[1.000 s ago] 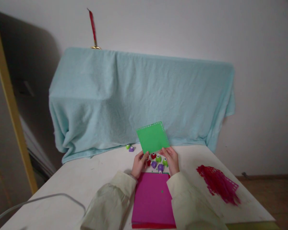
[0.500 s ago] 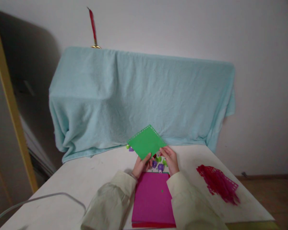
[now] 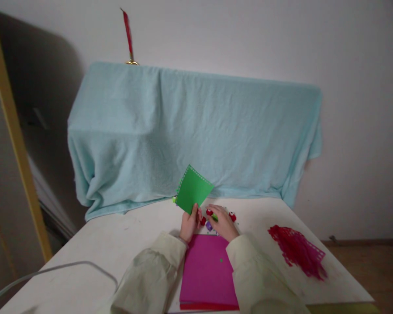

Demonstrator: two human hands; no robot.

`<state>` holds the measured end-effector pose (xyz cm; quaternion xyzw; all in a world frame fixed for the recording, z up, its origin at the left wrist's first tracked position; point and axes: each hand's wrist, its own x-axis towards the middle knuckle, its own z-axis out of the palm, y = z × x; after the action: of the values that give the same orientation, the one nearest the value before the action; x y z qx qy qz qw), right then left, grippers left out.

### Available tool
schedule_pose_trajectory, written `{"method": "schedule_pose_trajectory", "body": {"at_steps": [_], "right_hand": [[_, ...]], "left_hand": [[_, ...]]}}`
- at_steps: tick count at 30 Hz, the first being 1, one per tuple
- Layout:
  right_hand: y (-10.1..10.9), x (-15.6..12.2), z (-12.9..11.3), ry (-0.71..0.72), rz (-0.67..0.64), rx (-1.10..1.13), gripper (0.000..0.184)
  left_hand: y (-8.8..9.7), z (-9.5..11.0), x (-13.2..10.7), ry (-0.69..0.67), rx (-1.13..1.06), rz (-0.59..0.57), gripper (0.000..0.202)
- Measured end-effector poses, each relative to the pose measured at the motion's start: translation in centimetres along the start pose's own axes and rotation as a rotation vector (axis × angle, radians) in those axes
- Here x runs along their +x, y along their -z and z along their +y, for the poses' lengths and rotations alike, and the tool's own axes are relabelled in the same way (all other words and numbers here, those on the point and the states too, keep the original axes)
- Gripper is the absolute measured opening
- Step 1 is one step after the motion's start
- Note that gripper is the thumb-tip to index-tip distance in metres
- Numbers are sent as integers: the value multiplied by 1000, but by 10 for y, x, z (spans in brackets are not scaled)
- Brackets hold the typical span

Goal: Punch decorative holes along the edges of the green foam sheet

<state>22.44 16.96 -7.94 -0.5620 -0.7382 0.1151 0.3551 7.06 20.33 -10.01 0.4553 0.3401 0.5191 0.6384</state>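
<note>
My left hand [image 3: 190, 223] is closed on the lower corner of a green sheet of paper [image 3: 194, 190], thumb on its front. The sheet is tilted up, and rows of small holes run along its upper edges. My right hand [image 3: 223, 221] is off the paper, fingers curved but apart, over a cluster of small toy-like pieces. Between its thumb and fingers show a red piece [image 3: 209, 212] and a green piece [image 3: 215, 216]; whether it touches them is unclear. A purple piece [image 3: 208, 226] lies between the hands. Below them lies a magenta paper stack [image 3: 209, 270].
Shredded red and magenta paper [image 3: 298, 250] lies on the white table [image 3: 144, 235] at right. Another red piece [image 3: 232, 216] sits beyond my right hand. A light blue cloth [image 3: 196, 131] hangs behind the table. A grey cable [image 3: 85, 262] crosses the left side.
My right hand has let go of the green paper and moved down over the small pieces. My left hand has swung the paper leftward and turned it more upright.
</note>
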Motion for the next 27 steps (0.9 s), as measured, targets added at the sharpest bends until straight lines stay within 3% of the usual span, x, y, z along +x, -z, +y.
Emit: {"method": "schedule_pose_trajectory", "body": {"at_steps": [12,27], "right_hand": [[0,-3,4,-107,-104,-211,25],[1,-5,4,-102,-155,-195,24]], "left_hand": [[1,-2,0,29,16,32,54],[1,0,-1,3,38,5,57]]}}
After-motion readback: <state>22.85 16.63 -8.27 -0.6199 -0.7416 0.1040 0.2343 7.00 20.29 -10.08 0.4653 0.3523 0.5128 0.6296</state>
